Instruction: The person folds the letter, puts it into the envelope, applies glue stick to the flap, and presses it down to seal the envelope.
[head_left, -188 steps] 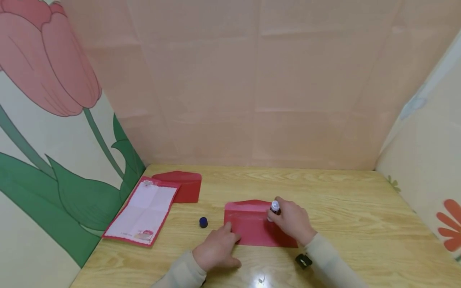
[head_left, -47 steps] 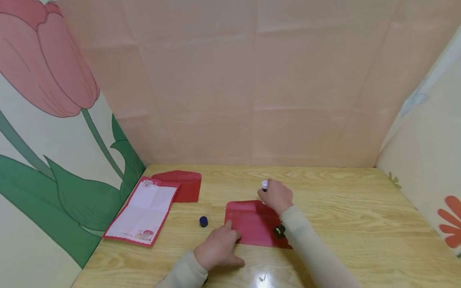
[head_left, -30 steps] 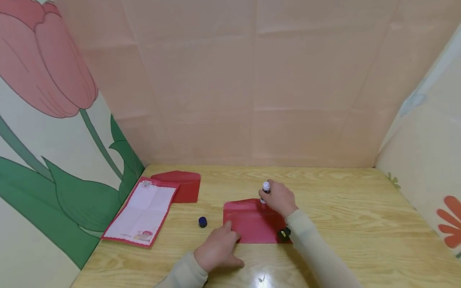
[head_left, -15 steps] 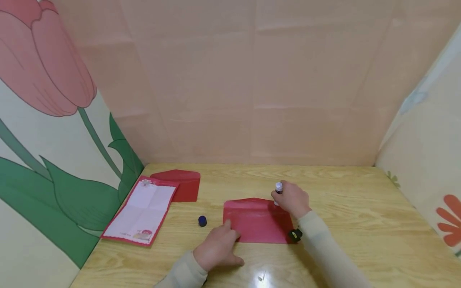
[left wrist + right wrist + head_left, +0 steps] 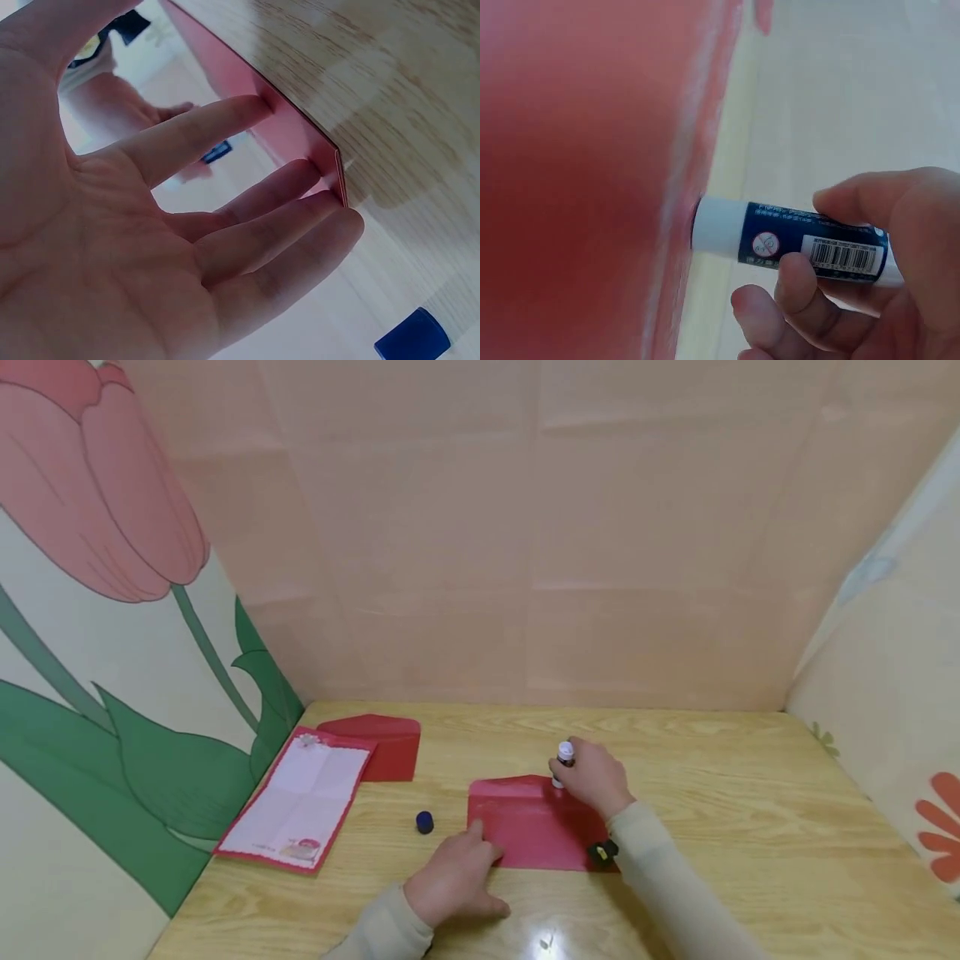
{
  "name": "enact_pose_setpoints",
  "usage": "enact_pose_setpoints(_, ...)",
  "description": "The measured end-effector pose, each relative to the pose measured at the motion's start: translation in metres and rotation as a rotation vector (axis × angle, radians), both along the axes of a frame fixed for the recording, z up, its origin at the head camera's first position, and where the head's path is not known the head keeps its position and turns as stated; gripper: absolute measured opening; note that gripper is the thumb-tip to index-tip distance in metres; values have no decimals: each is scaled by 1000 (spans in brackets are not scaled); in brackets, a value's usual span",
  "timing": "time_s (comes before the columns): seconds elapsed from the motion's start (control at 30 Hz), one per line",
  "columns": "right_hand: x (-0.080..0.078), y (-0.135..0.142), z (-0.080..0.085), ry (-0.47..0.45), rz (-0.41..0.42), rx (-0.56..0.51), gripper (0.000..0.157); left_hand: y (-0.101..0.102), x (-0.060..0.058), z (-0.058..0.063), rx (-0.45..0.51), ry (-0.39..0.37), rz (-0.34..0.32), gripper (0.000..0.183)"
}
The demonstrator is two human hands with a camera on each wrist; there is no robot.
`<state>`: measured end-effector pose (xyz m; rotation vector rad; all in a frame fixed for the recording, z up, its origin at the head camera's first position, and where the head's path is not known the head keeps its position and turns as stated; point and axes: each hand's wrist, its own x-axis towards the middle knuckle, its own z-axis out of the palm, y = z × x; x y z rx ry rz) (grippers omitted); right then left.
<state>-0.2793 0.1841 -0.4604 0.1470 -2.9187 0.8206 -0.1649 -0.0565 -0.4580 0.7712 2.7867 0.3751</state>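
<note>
A red envelope (image 5: 525,839) lies on the table with its flap unfolded toward the far side. My right hand (image 5: 600,781) holds an uncapped glue stick (image 5: 810,241), its white end down at the flap's edge. Whitish streaks of glue run along that edge in the right wrist view. On the envelope's near left corner rests my left hand (image 5: 453,874), fingers extended and fingertips (image 5: 255,109) touching the paper. The blue glue cap (image 5: 424,822) stands on the table to the left of the envelope.
A white sheet with a scalloped red border (image 5: 303,802) lies at the left, overlapping a second red envelope (image 5: 393,752). A small black device (image 5: 602,852) sits by my right wrist. Papered walls (image 5: 525,610) border the table at the back and sides.
My right hand has carried the glue stick from the envelope's right part up to the flap edge, moving left, then right, then slightly left again. The left hand stays in place.
</note>
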Motion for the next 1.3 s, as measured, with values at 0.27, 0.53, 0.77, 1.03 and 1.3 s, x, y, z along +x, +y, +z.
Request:
enact_pose_setpoints(0.27, 5, 13, 0, -19, -147, 154, 24, 1, 2, -6, 10, 22, -9, 51)
enact_pose_setpoints(0.53, 1, -15, -3, 115, -21, -59, 25, -2, 3, -4, -9, 42, -11, 53)
enact_pose_setpoints(0.77, -3, -66, -6, 21, 131, -166, 24, -2, 1, -4, -14, 31, -15, 49)
enact_pose_setpoints(1.03, -3, -80, -6, -13, 45, -55, 27, 2, -2, -3, -3, 9, -16, 48)
enact_pose_setpoints(1.3, -7, -62, -3, 24, -16, 31, 26, 2, -3, 0, -20, 7, -10, 49)
